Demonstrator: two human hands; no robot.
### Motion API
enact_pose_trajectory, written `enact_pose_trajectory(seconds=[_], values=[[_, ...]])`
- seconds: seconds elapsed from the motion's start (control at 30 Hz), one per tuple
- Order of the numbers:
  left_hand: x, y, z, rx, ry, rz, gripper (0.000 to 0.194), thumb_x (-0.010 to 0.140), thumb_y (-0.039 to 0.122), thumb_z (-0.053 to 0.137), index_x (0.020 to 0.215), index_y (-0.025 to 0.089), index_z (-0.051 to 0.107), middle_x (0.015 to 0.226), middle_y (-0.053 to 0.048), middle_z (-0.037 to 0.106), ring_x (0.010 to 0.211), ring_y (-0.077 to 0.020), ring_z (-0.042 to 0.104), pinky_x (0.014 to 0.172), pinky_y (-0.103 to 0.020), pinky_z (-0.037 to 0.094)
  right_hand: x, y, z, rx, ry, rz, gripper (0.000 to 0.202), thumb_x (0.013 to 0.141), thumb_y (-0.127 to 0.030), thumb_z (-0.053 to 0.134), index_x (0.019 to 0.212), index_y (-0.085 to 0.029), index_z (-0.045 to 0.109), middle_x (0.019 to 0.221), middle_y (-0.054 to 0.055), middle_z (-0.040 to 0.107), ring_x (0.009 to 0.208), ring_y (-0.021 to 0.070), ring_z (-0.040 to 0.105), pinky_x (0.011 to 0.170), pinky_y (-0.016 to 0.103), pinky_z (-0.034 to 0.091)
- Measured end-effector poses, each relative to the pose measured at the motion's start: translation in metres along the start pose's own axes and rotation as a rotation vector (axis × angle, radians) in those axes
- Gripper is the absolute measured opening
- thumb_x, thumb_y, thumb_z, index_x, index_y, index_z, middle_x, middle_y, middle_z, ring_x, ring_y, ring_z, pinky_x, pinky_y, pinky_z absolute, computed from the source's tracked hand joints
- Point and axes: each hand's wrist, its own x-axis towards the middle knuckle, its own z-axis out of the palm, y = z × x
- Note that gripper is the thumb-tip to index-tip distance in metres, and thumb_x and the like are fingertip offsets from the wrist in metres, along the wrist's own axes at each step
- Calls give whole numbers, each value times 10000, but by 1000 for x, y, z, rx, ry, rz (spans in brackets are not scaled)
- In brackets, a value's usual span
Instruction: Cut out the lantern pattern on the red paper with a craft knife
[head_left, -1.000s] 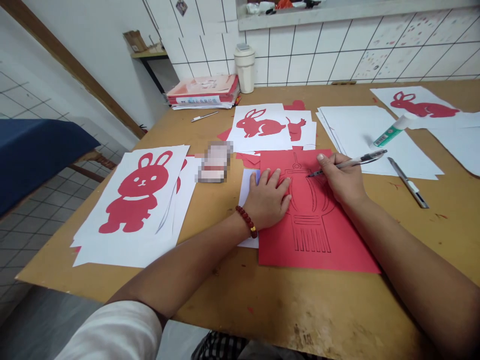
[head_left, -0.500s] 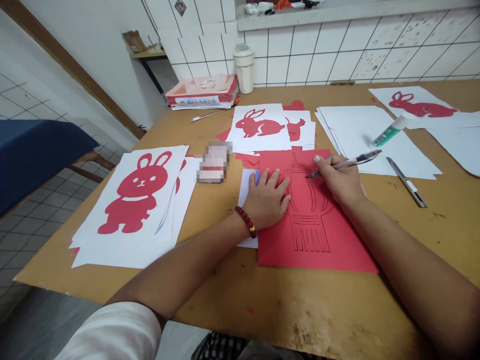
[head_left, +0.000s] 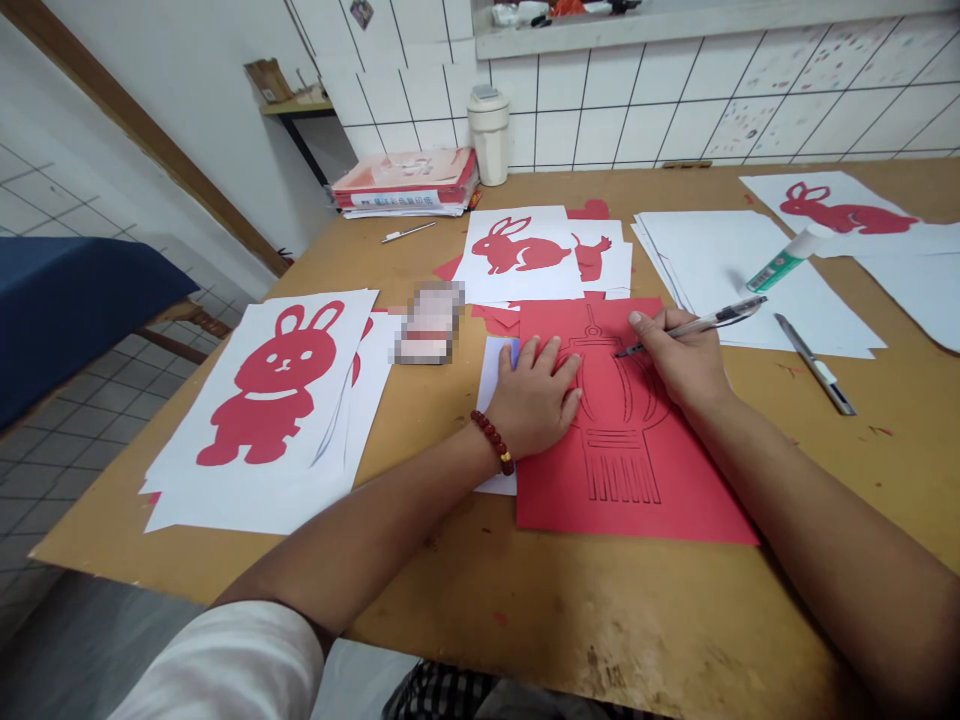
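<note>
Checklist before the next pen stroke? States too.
1. Left hand bracing red paper: ok, spread on its left part.
2. Pen gripped: ok, in the right hand.
3. Pen tip at the lantern drawing: ok, at its upper part; actual contact cannot tell.
4. Drawing fully in sight: not ok, the right hand hides part of its right side.
5. Knife apart from the hands: ok, on the table right of the right hand.
6. Knife blade retracted: cannot tell.
</note>
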Motion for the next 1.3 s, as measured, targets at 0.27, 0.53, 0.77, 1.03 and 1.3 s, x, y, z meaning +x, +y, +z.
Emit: enact_pose_trajectory(seconds=[0.27, 0.53, 0.77, 1.03, 1.3], values=[[0, 0, 2, 3, 6, -1, 504, 1035, 385, 396, 1494, 189, 468, 1602, -152, 375, 1475, -387, 318, 1180, -667, 227, 0, 1, -1, 19, -14, 11, 487, 818, -378, 713, 502, -231, 373, 480, -44, 366, 485, 107, 310, 486, 292, 284], [0, 0, 0, 3, 1, 0, 503, 1035, 383, 398, 1492, 188, 471, 1604, -156, 369, 1476, -385, 317, 1178, -669, 232, 0, 4, -2, 22, -28, -3, 506, 809, -444, 724, 499, -235, 383, 473, -34, 387, 476, 114, 318, 462, 285, 272], [0, -1, 2, 1, 11, 3, 505, 1034, 381, 398, 1492, 182, 471, 1602, -160, 371, 1474, -387, 319, 1178, -669, 226, 0, 6, -2, 22, -25, -1, 497, 803, -433, 720, 498, -238, 378, 466, -33, 383, 470, 118, 318, 455, 287, 262], [0, 0, 1, 2, 7, 3, 503, 1035, 379, 394, 1490, 179, 475, 1602, -159, 372, 1474, -389, 320, 1178, -666, 230, -1, 5, -2, 48, -15, -6, 473, 804, -365, 709, 494, -235, 376, 470, -37, 378, 473, 113, 316, 469, 290, 272], [0, -1, 2, -1, 13, 2, 502, 1033, 382, 397, 1488, 186, 476, 1600, -157, 376, 1472, -385, 324, 1177, -665, 231, -1, 4, -2, 34, -28, -1, 505, 795, -420, 724, 499, -237, 358, 464, -38, 370, 465, 111, 301, 457, 291, 269]])
